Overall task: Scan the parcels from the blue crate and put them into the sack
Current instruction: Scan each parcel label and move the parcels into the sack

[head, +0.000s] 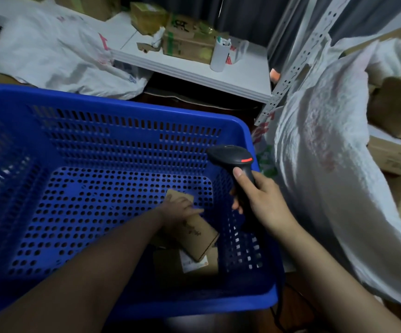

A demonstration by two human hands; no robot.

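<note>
Head view looks down into the blue crate (122, 111), a perforated plastic tub filling the left and middle of the frame. Two parcels lie in its near right corner. The left grip (182, 207) reaches down inside the crate, its fingers curled over the far end of the upper cardboard parcel (194, 231), a slim brown box lying askew across the one below; blur hides the thumb. The lower parcel (170, 263) lies flat on the crate floor, with a white label (191, 261) on its top partly covered by the upper box.

The right grip (259, 198) is wrapped round the handle of a black scanner (233, 157), thumb laid up along the handle. The scanner's head, marked with a red stripe, hangs over the crate's right wall and points left. A dark cable (278, 311) trails down past the crate's near right corner.

The white woven sack (326, 164) stands just beside the crate on the right, its cloth draped in folds. Behind the crate a white counter (230, 75) carries cardboard boxes (187, 42) and a white roll (219, 56). A second white bag (50, 51) lies at the rear left, and a perforated metal upright (297, 61) rises between counter and sack
</note>
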